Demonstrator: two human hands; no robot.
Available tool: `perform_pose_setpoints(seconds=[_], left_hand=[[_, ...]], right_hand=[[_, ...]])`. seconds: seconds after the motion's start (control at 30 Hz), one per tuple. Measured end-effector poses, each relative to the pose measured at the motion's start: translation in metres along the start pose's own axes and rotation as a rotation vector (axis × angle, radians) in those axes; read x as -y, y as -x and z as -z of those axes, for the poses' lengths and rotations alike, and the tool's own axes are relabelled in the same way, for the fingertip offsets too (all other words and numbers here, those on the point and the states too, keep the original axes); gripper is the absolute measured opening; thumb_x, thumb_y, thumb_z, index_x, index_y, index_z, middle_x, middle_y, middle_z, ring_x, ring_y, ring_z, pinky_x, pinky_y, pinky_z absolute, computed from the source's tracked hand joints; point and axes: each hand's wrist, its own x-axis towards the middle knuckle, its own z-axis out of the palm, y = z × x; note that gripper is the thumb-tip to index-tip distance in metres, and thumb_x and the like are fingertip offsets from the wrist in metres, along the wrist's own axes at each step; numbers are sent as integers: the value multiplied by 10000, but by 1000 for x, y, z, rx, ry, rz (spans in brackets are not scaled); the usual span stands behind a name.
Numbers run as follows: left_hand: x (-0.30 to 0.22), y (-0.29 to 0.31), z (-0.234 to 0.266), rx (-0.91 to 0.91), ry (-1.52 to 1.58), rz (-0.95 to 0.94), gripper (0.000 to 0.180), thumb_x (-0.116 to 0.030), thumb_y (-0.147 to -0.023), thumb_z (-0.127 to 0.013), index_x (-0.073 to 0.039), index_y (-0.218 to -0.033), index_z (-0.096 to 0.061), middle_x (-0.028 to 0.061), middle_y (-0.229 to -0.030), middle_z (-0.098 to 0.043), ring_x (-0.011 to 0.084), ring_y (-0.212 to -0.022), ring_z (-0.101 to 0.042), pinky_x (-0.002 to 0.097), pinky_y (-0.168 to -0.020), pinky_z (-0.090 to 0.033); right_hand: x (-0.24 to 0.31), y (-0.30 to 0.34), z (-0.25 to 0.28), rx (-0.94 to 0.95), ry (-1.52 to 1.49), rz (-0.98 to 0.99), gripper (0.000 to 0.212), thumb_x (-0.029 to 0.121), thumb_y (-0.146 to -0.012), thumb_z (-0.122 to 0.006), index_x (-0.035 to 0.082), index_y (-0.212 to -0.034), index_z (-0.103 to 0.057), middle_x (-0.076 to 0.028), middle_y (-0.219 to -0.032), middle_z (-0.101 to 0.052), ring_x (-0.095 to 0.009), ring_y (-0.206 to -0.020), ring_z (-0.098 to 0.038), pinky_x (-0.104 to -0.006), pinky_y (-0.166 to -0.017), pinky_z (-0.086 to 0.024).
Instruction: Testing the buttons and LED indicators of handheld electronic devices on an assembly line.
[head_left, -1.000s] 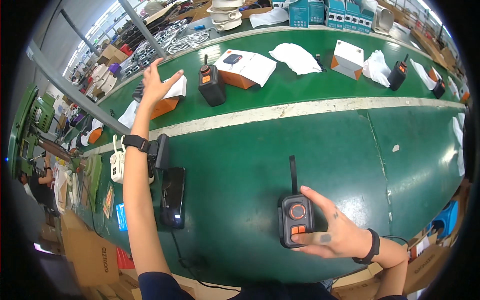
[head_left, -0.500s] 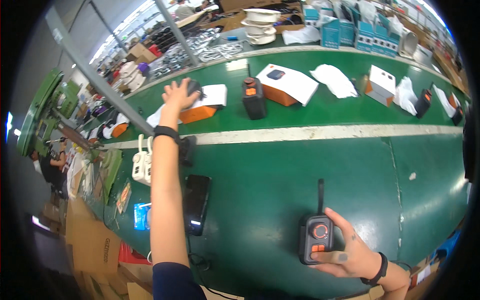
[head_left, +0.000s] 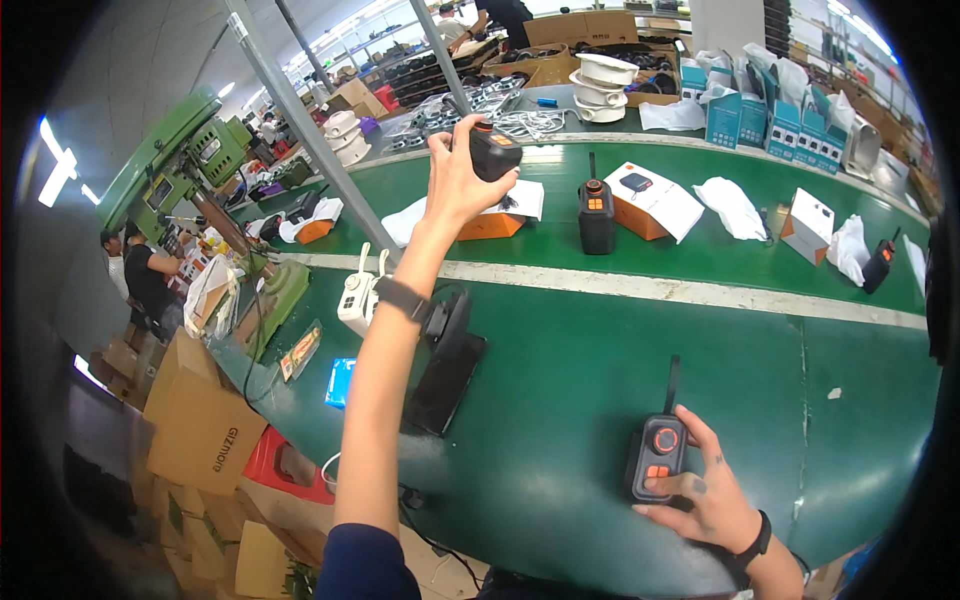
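Observation:
My left hand (head_left: pixel 465 178) stretches out over the far green belt, its fingers closed around a black handheld device with orange buttons (head_left: pixel 495 150). This one is raised above a white-and-orange box (head_left: pixel 490 226). Near the front of the green table, my right hand (head_left: pixel 708 500) grips a similar black handheld device (head_left: pixel 656 458) by its right side and lower end. It has a round orange-ringed dial, orange buttons and a black strap pointing away from me. The right thumb lies near the orange buttons. Another such black device (head_left: pixel 597 220) stands upright on the belt.
A phone (head_left: pixel 447 385), a black round-headed object (head_left: pixel 447 318) and white devices (head_left: pixel 358 300) lie beside my left forearm. Along the belt are boxes (head_left: pixel 655 203) and white bags (head_left: pixel 730 208). A grey post (head_left: pixel 315 140) and a green drill press (head_left: pixel 165 165) stand left.
My left hand has lifted the black handheld device up off the belt area by the white-and-orange box. My right hand keeps its hold on the other device. The whole view has shifted.

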Motion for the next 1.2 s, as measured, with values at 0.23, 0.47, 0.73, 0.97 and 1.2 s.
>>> perform_pose_setpoints(seconds=[0.23, 0.47, 0.73, 0.97, 1.2], left_hand=[[-94, 84, 50, 15, 501, -211, 777, -218, -589, -840, -87, -1239, -436, 157, -1142, -488, 320, -1103, -488, 426, -974, -430], [-110, 196, 56, 290, 757, -370, 705, -149, -652, -875, -185, -1186, -418, 261, -1371, -268, 453, -1215, -466, 502, -989, -433], [-98, 255, 37, 396, 916, -312, 685, -128, -663, -872, -205, -1179, -428, 297, -1422, -255, 477, -1282, -420, 512, -1028, -416], [-100, 260, 35, 505, 931, -387, 721, -196, -639, -896, -237, -1207, -455, 325, -1467, -248, 494, -1281, -432, 525, -964, -490], [-100, 263, 45, 245, 607, -406, 602, -275, -629, -898, -186, -1118, -557, 94, -979, -438, 206, -797, -571, 279, -599, -561]], right_hand=[[-1, 0, 4, -22, 15, 18, 292, 249, -672, -854, 95, -876, -713, -364, -1396, -345, -490, -1222, -474, -471, -1020, -417], [-4, 1, -1, -32, 41, 54, 333, 236, -689, -847, 96, -921, -653, -337, -1425, -319, -498, -1237, -444, -478, -1017, -412], [-2, -4, -5, -12, -2, 42, 350, 228, -712, -839, 138, -985, -639, -308, -1450, -297, -482, -1284, -401, -494, -1017, -402], [0, -8, -7, 2, 29, 26, 347, 229, -714, -834, 153, -1001, -654, -319, -1455, -286, -485, -1273, -419, -495, -1012, -406], [3, -14, -9, 17, 79, 13, 326, 231, -714, -830, 159, -989, -671, -325, -1451, -288, -473, -1251, -446, -479, -985, -418]])
